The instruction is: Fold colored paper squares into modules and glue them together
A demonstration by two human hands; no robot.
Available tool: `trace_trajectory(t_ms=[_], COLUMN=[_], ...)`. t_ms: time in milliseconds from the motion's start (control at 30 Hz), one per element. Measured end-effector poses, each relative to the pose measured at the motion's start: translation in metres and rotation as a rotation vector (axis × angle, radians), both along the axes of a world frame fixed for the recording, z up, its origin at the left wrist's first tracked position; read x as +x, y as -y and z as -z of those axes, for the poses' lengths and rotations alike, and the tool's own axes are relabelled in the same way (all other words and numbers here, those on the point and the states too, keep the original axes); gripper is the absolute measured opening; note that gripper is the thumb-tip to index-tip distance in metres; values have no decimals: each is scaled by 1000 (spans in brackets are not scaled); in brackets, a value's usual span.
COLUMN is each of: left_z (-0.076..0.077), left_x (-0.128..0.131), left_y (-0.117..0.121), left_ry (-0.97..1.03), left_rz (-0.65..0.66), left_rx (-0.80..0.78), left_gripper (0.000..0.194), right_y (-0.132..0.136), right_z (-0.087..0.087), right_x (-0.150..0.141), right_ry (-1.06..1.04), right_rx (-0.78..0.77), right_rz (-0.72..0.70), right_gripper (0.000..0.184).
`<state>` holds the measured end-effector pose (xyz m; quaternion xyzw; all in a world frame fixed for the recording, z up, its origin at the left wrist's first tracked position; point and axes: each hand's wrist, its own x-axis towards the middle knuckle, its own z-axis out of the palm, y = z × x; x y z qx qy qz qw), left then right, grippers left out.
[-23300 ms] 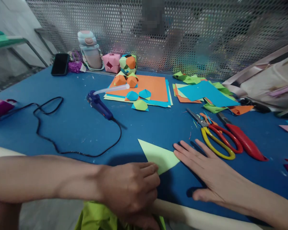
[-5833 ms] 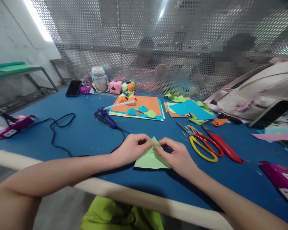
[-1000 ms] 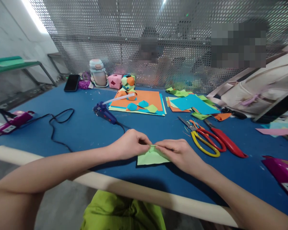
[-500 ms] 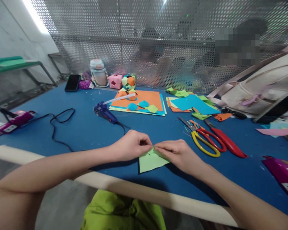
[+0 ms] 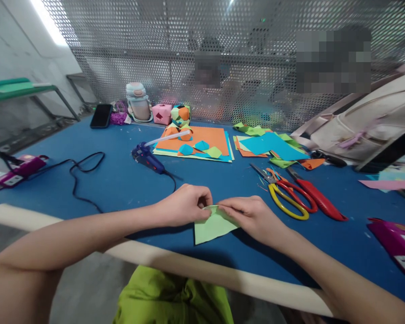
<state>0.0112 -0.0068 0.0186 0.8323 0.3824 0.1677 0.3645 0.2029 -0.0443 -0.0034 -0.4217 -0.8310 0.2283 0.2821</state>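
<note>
While pale green paper (image 5: 214,228) is being pinched at near centre by left hand (image 5: 185,205) and right hand (image 5: 252,213), folding, judged unfinished, is being done; folded pieces (image 5: 214,152) are being kept far.

Perforated metal screen (image 5: 121,56), pale wall (image 5: 11,49), gray floor (image 5: 84,288), green-topped table (image 5: 23,92), blue tabletop (image 5: 121,180)

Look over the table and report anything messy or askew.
No spill or damage shows. Thin paper trimmings lie scattered beside the scissors, and beyond them a blue sheet sits askew across a loose paper pile, untidier than the orange-topped stack.
</note>
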Motion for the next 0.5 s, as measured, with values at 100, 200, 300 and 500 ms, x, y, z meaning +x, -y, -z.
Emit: trace_trajectory(t_ms=[100, 200, 300, 500], left_z=[2, 5, 9, 11], left_x=[1, 2, 3, 5], left_y=[1, 3, 4, 5], left_ry=[-15, 24, 40, 27], left_rz=[-13, -63, -104, -93], left_rx=[30, 59, 74, 55], left_gripper=[4, 6, 6, 5], right_y=[0, 1, 1, 1], right_z=[-1, -3, -5, 1], right_x=[-2, -5, -8, -6], right_ry=[-6, -40, -51, -9], right_rx=[4, -30, -21, 44], right_rz=[10, 56, 122, 68], right_gripper=[24, 20, 17, 21])
